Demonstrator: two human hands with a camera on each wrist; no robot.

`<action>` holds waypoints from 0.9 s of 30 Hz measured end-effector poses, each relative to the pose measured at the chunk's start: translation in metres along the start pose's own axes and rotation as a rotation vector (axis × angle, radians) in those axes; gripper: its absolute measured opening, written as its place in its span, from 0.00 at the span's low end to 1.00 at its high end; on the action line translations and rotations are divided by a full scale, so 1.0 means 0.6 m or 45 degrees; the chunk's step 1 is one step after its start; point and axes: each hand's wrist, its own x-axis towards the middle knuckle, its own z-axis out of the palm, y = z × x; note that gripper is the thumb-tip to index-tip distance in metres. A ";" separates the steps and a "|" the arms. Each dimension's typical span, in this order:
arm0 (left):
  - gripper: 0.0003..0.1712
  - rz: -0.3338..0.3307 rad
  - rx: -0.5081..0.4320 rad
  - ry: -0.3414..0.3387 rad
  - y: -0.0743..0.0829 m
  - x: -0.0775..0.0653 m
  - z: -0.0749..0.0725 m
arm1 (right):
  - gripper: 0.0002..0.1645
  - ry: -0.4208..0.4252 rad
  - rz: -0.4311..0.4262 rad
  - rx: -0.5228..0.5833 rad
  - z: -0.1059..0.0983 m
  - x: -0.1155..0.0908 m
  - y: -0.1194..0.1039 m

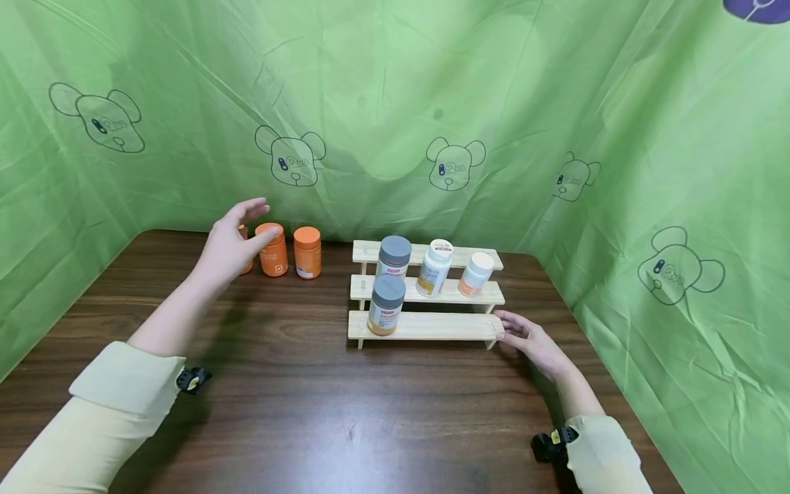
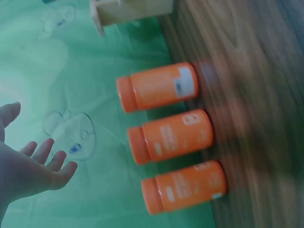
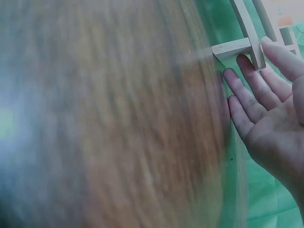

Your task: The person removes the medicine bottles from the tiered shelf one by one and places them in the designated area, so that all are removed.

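My left hand (image 1: 223, 252) is raised with its fingers spread, overlapping the leftmost of three orange bottles in the head view. The middle orange bottle (image 1: 273, 255) and the right one (image 1: 308, 254) stand upright beside it. All three show in the left wrist view, the hand apart from them and holding nothing. My right hand (image 1: 535, 345) pinches the right end of the lowest step on a three-step wooden display stand (image 1: 447, 326), thumb on one side of the board and fingers on the other. On that step stands a grey-lidded bottle (image 1: 386, 309).
Higher on the stand are another grey-lidded bottle (image 1: 394, 252), a white bottle (image 1: 435, 267) and a smaller white bottle (image 1: 476, 274). Green cloth (image 1: 376, 103) printed with mouse-like heads hangs behind and beside the dark wooden table (image 1: 296, 398).
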 end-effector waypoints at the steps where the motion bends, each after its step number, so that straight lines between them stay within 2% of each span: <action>1: 0.39 0.006 -0.010 -0.002 0.006 -0.001 0.003 | 0.36 0.005 0.003 0.001 0.000 0.000 -0.001; 9: 0.40 -0.001 -0.057 -0.061 0.041 -0.009 0.028 | 0.36 0.011 0.025 -0.002 0.000 0.003 -0.005; 17: 0.37 0.087 -0.162 -0.065 0.064 -0.007 0.055 | 0.36 0.022 0.007 -0.019 0.000 0.005 0.001; 27: 0.38 0.144 -0.215 -0.161 0.085 -0.006 0.096 | 0.36 0.015 0.013 -0.016 0.003 0.003 -0.005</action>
